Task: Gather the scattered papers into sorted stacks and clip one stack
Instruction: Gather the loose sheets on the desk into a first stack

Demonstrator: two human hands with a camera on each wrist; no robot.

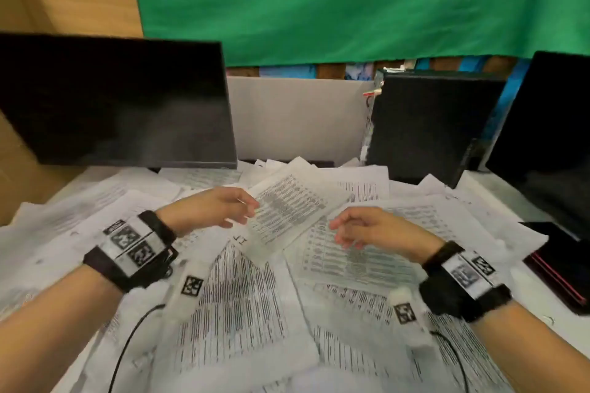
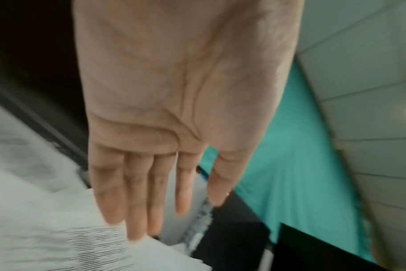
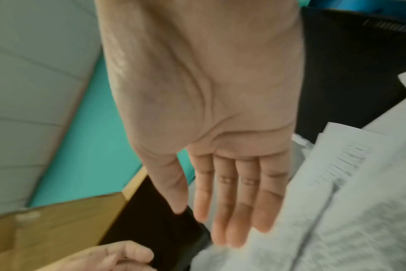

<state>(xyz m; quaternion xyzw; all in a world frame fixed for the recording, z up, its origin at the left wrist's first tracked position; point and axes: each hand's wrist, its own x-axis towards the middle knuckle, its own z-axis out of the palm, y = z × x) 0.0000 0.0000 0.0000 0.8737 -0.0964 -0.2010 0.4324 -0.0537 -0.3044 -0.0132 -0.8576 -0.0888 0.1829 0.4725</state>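
Note:
Printed white papers (image 1: pixel 233 306) lie scattered and overlapping over the whole desk. My left hand (image 1: pixel 250 209) hovers at the left edge of a tilted sheet with dense table print (image 1: pixel 287 207). In the left wrist view that hand (image 2: pixel 181 218) has straight fingers with the thumb apart, and blurred printed paper (image 2: pixel 81 243) lies under the fingertips. My right hand (image 1: pixel 341 233) floats just above another tabled sheet (image 1: pixel 351 261). Its fingers (image 3: pixel 230 229) are straight and hold nothing, with papers (image 3: pixel 336 210) beside them. No clip shows in any view.
A dark monitor (image 1: pixel 118 98) stands at the back left, a black computer case (image 1: pixel 427 124) at the back right, and a second dark screen (image 1: pixel 549 137) at the far right. A dark, red-edged flat case (image 1: pixel 562 271) lies at the right edge. A grey divider (image 1: pixel 297 117) backs the desk.

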